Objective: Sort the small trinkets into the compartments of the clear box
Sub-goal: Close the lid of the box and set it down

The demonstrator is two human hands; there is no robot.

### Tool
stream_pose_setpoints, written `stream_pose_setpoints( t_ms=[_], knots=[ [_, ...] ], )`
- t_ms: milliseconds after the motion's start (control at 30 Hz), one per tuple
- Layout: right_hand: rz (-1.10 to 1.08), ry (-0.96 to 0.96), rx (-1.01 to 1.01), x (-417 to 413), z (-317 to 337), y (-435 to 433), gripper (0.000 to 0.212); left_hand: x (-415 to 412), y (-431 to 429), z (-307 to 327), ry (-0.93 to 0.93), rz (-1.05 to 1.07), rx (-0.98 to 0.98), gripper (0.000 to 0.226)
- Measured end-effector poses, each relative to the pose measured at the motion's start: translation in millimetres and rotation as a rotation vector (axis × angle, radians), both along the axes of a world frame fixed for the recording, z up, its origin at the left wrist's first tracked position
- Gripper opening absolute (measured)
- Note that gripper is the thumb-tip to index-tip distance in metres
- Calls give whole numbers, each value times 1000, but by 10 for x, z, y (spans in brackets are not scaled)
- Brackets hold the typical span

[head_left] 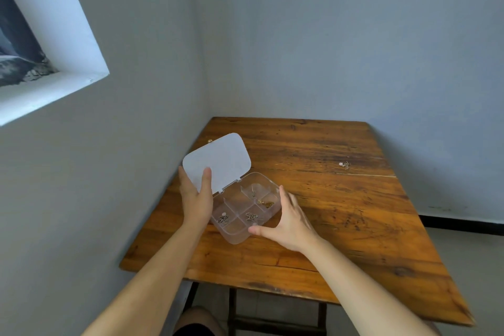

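Observation:
A clear plastic box (236, 234) with several compartments lies on the wooden table (327, 213), near its left side. Small metal trinkets (251, 216) lie in several of its compartments. Its frosted lid (218, 159) stands open, tilted back to the left. My left hand (195, 199) grips the lid's near edge, thumb on the inner face. My right hand (289, 222) spreads around the box's right side, thumb and fingertips touching its rim. One loose trinket (344, 164) lies on the table at the far right. Another small gold trinket (210, 141) sits behind the lid.
The table stands in a corner, with grey walls close on the left and behind. A window recess (54, 43) opens in the left wall. The table's front edge is near my body, with its legs (231, 308) showing below.

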State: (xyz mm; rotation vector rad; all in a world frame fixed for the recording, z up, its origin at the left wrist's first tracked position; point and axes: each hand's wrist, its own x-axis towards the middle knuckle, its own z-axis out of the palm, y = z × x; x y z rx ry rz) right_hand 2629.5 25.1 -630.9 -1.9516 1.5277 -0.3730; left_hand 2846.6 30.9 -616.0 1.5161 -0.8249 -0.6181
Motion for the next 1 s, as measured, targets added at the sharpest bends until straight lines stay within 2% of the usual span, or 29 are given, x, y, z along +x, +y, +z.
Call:
stream_pose_setpoints(
  t_ms=[133,267,367,467,633,700,900,1000],
  knots=[
    [21,22,-20,-21,36,68,129,-130,108,140,-85,-18,-49,88],
    [76,-34,-186,97,178,-15,110,-314,248,214,-149,-91,-22,62],
    [126,-60,-246,187,350,-63,103,-354,360,127,-204,-156,20,66],
    [150,-86,-275,197,387,-8,98,-359,423,10,-304,-209,49,74],
    [120,-104,-232,34,123,138,92,-364,513,-186,-613,-307,-6,54],
    [83,-80,-213,-38,31,172,88,-376,510,-302,-756,-346,11,60],
    [61,119,-134,-246,-120,181,73,-443,478,-476,-1056,-436,244,79],
    [52,131,-107,-262,-149,159,73,-418,463,-484,-1116,-460,267,81]
  ],
)
